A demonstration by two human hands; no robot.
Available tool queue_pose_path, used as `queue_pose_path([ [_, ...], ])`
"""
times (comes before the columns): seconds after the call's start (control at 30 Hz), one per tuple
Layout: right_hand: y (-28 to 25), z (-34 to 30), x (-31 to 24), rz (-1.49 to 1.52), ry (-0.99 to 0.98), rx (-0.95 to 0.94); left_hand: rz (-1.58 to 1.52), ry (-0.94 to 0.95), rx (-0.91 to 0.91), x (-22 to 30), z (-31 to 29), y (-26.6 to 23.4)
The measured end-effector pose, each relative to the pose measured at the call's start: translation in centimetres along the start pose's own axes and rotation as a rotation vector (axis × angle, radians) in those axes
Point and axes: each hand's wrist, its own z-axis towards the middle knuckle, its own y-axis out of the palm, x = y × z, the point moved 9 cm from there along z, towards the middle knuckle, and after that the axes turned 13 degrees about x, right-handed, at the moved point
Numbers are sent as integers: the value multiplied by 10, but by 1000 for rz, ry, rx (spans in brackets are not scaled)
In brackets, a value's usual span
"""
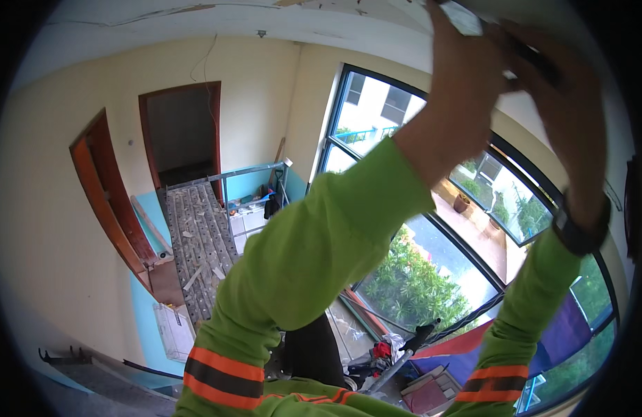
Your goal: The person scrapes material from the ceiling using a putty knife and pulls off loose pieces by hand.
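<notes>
Both of my arms, in green sleeves with orange and dark bands, are raised toward the ceiling at the upper right. My left hand [467, 87] is up against the ceiling area, beside a pale, shiny piece [463, 17]; its fingertips are cut off and smeared. Close beside it, my right hand [574, 90] has its fingers bent around a dark, narrow object [536, 59], too blurred to name. A black watch [578, 229] circles my right wrist. Broken, peeling patches [189, 8] show on the white ceiling [321, 21].
A perforated metal scaffold platform [202, 243] with debris stands at the left, edged by a rail [255, 169]. Large black-framed windows [460, 240] fill the right side, one pane swung out. Below lie a metal pole [390, 375], rags [382, 349] and boxes [432, 393]. Doorways [185, 132] open beyond.
</notes>
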Motion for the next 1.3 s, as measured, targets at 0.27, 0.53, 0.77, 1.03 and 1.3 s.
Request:
queue_pose_path([
  [0.27, 13, -4, 0, 20, -16, 53, 20, -32, -75, -10, 6, -2],
  [0.53, 18, -4, 8, 192, 26, 77, 36, -6, 79, -17, 11, -9],
  [0.77, -12, -5, -50, -144, 45, 231, 938, 449, -132, -10, 16, -5],
  [1.03, -9, -5, -47, -131, -63, 281, 602, 316, -201, -11, 11, -1],
  [1.3, -3, -47, 8, -255, 61, 78, 437, 205, 531, 7, 16, -70],
])
